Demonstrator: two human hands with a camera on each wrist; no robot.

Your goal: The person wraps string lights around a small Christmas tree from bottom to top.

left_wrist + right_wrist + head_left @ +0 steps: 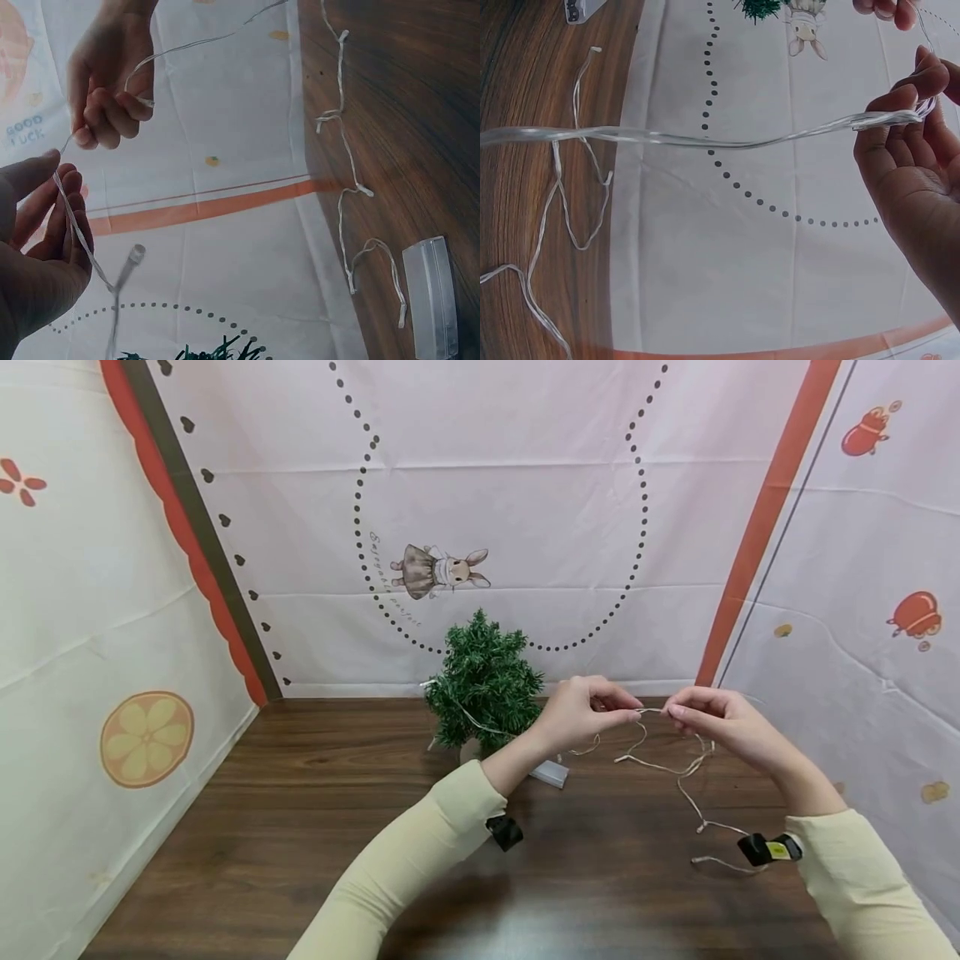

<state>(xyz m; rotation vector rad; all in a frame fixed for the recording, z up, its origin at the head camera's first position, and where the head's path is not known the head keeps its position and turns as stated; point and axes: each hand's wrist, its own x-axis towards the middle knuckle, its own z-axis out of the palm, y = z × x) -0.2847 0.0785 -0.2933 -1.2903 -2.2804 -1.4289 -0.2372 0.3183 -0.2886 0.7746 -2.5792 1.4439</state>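
Observation:
A strand of clear-wired string lights (675, 770) stretches between the two hands above the tabletop. My left hand (581, 714) pinches the wire between thumb and fingertips, just right of a small artificial Christmas tree (483, 681). Close by, my right hand (723, 722) pinches the same wire, and in the right wrist view the strand also runs across its curled fingers (900, 146). A small bulb (136, 255) hangs below my left hand in the left wrist view. Part of the strand lies across the tree's branches; its run behind the tree is hidden.
A white battery box (551, 773) lies on the wooden table (300, 827) beside the tree's base, partly behind the left forearm. Loose loops of the lights trail over the table's right side. Printed cloth (510, 510) walls in the back and both sides.

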